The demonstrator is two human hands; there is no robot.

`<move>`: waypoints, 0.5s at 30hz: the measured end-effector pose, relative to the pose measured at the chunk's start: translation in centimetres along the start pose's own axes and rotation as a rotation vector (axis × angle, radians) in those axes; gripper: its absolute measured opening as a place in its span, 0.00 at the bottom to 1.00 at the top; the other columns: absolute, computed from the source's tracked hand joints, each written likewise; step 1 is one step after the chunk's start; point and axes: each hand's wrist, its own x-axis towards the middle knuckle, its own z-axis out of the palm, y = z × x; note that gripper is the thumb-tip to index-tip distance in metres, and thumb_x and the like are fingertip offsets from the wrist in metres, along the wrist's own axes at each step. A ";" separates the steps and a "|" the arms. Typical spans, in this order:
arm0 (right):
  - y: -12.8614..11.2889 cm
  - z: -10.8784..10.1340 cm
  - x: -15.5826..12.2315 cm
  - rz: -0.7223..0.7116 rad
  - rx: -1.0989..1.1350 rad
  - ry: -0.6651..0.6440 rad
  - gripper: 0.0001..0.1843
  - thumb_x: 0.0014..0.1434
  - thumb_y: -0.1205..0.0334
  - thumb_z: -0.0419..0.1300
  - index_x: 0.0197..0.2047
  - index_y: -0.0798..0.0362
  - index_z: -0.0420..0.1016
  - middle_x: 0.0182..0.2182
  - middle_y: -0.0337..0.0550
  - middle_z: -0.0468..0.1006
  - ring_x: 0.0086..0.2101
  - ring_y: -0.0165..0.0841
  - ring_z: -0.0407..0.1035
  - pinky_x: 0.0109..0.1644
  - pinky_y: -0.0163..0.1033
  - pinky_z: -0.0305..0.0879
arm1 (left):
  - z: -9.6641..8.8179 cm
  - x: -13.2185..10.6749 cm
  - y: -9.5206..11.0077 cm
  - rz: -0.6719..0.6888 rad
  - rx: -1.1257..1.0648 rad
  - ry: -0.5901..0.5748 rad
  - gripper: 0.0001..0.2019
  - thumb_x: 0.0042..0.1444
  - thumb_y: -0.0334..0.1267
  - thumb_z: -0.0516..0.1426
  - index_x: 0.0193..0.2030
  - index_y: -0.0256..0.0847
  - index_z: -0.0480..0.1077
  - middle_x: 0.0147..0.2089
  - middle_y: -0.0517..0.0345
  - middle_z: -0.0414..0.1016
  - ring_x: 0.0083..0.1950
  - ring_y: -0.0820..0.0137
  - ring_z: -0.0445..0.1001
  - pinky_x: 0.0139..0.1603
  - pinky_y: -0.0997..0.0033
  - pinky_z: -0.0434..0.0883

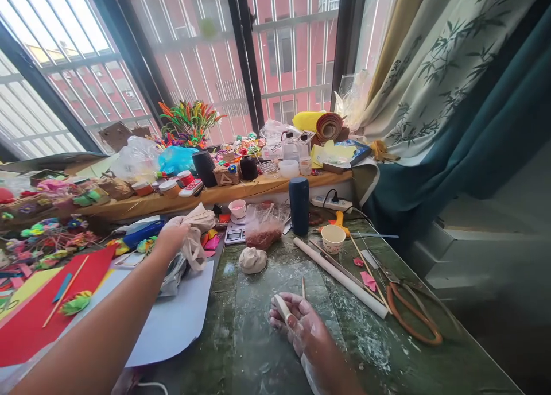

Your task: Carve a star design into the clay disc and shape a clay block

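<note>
My left hand [174, 232] reaches to the left side of the worktop, its fingers closed at a pale plastic bag [194, 250]. A beige lump [201, 216] shows in the bag's upper part; the fingertips are partly hidden. Over the dusty board [253, 332], my right hand [298, 321] is palm up. Its fingers curl around a short off-white piece of clay [282, 306]. White residue coats both hands. A larger clay lump [252, 260] sits on the board's far end, and a thin wooden stick [303, 287] lies just beyond my right hand.
Right of the board lie a white rolling rod [340, 275], scissors [413, 314] and a paper cup [333, 239]. A dark blue cylinder [299, 205] stands behind, near a small scale [235, 234] and a bag of reddish material [263, 228]. White paper [172, 332] lies left.
</note>
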 end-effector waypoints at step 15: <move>0.8 -1.1 -0.2 0.107 0.027 -0.029 0.35 0.45 0.40 0.81 0.51 0.51 0.82 0.53 0.55 0.84 0.52 0.50 0.79 0.66 0.60 0.68 | 0.9 -9.2 -9.5 0.368 0.528 -0.307 0.23 0.57 0.33 0.56 0.59 0.45 0.79 0.74 0.47 0.68 0.75 0.43 0.63 0.74 0.39 0.56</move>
